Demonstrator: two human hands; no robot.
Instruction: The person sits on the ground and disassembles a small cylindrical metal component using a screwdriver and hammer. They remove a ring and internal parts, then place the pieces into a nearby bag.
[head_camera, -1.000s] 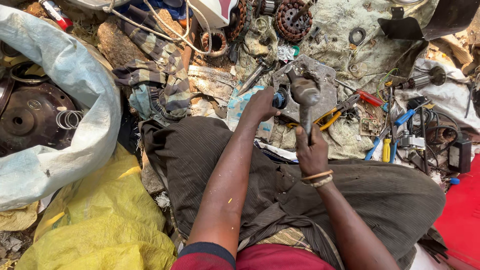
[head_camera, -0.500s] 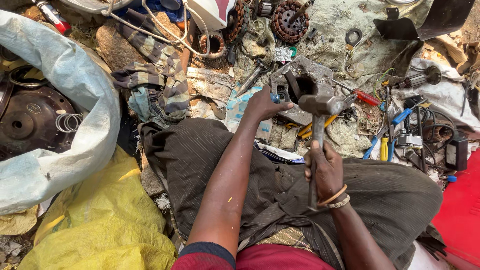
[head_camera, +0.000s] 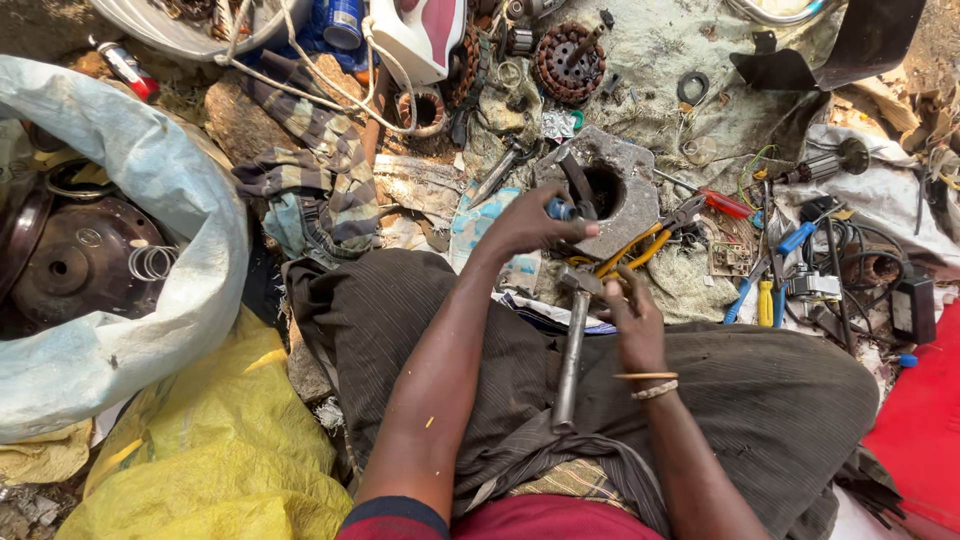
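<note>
My left hand (head_camera: 527, 226) grips a blue-handled tool (head_camera: 560, 209) and holds its dark metal shaft against a grey metal block with a round hole (head_camera: 628, 170) on the ground in front of me. My right hand (head_camera: 634, 322) is over my lap, its fingers closed on a steel hammer (head_camera: 570, 352) just below the hammer's head. The hammer's handle lies along my dark trousers, pointing back at me. Yellow-handled pliers (head_camera: 636, 250) lie just beyond my right hand.
A grey sack (head_camera: 150, 200) holding round metal parts sits at the left, with a yellow bag (head_camera: 200, 450) below it. Screwdrivers (head_camera: 760, 290), wires, motor windings (head_camera: 570, 62), a white appliance (head_camera: 420, 35) and rags litter the ground. A red sheet (head_camera: 920, 430) is at the right.
The hammer, raised at the block before, has come down onto my lap, and my right hand has slid from its handle up to its head. My left hand stays at the block.
</note>
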